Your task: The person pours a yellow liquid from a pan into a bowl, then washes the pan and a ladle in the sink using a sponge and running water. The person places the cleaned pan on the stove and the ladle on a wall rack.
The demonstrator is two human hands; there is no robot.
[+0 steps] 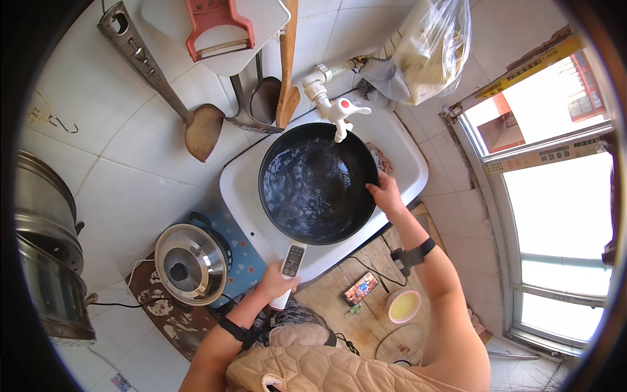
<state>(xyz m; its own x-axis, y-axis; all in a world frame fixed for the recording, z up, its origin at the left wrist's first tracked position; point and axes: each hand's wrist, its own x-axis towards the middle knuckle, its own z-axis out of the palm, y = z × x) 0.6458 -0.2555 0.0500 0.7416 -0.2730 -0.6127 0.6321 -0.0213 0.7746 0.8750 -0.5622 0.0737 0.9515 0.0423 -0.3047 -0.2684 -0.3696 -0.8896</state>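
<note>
A round black wok [318,186] with water in it sits over a white sink [240,181], beneath a white plastic tap [340,115] with a red dot. My left hand [278,282] is closed around the pan's white handle [293,264], which carries a dark button panel. On the opposite side, my right hand [386,193] grips the wok's rim, thumb on the inner edge. Ripples and reflections cover the water. Pinkish cloth or food [381,159] lies in the sink behind the rim; what it is I cannot tell.
A lidded pot [192,264] stands left on a blue patterned surface. On the wooden board [323,294] lie a phone [361,289] and a bowl of yellowish content [403,306]. A metal spatula [203,130] and ladles hang behind; a plastic bag [431,54] hangs by the window.
</note>
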